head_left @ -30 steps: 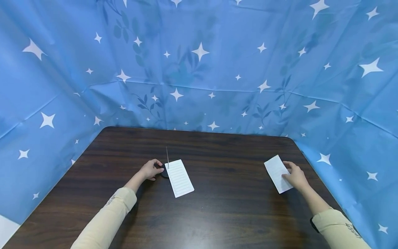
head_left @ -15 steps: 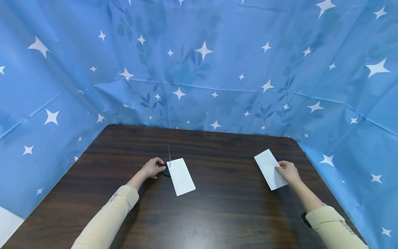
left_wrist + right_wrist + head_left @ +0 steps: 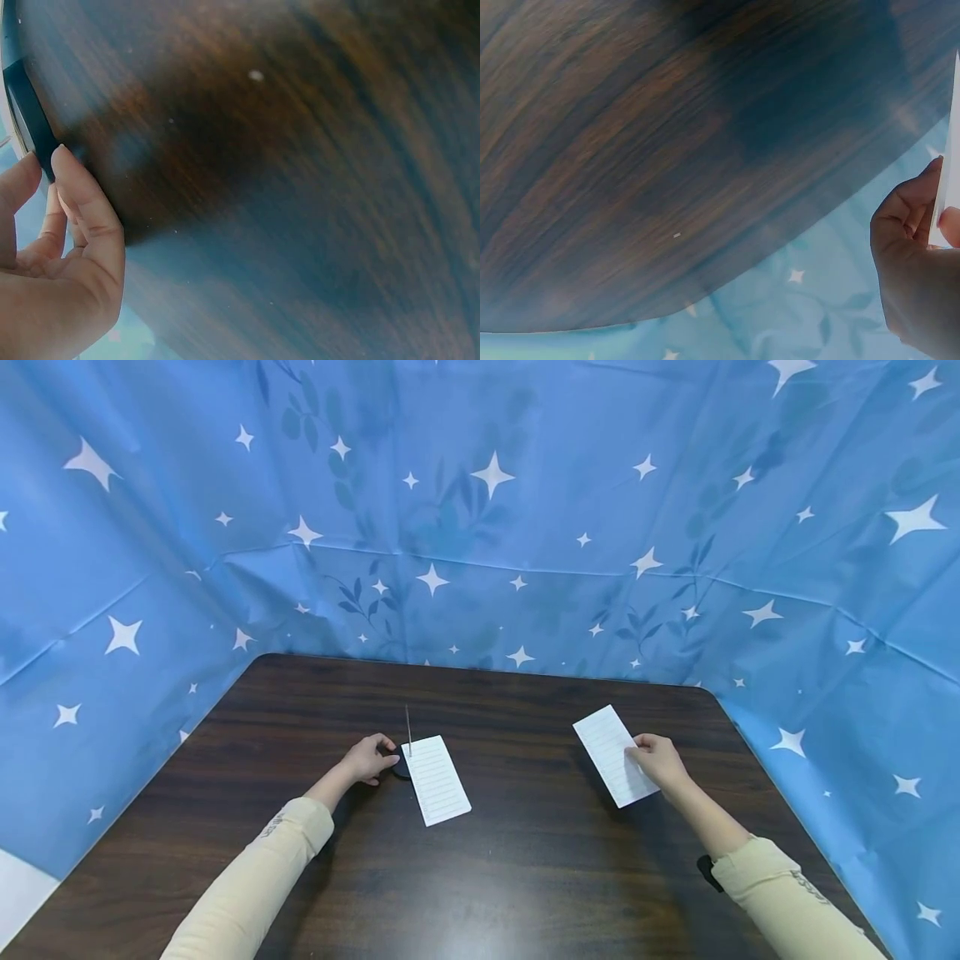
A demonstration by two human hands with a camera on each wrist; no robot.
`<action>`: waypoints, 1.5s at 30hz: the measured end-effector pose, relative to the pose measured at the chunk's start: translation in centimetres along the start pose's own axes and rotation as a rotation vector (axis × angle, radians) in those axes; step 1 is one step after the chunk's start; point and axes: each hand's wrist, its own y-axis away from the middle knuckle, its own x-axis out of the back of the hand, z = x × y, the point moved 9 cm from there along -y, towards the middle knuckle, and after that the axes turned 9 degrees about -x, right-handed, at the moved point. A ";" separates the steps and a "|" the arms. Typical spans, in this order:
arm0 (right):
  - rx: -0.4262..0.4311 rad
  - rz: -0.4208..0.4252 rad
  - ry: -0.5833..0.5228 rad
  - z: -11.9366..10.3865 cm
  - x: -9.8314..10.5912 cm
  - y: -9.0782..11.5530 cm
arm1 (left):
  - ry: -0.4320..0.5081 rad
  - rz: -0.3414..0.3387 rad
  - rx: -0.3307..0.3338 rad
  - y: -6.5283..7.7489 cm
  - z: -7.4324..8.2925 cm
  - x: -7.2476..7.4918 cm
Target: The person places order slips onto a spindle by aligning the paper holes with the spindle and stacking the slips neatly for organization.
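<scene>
A bill spike stands left of the table's middle, its thin upright rod [image 3: 408, 727] rising from a black round base [image 3: 401, 768]. Lined paper [image 3: 440, 787] is skewered on it and covers most of the base. My left hand [image 3: 365, 759] pinches the base's left edge between thumb and fingers; in the left wrist view the dark base [image 3: 31, 116] shows at the fingertips. To the right, my right hand [image 3: 660, 762] holds a lined sheet of paper [image 3: 609, 753] by its right edge, tilted above the table. The right wrist view catches only a strip of that sheet [image 3: 952, 157].
The dark wood-grain table [image 3: 510, 877] has rounded far corners. Behind and beside it hangs a blue curtain [image 3: 480, 527] with white stars. A dark band [image 3: 709, 872] sits at the right sleeve's cuff.
My right hand has carried its sheet leftward and slightly away from me, toward the bill spike. The left hand has kept its grip on the base.
</scene>
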 end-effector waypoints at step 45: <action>-0.064 -0.212 -0.328 -11.2 -12.6 2.6 | -0.032 0.153 -0.071 1.0 1.5 2.3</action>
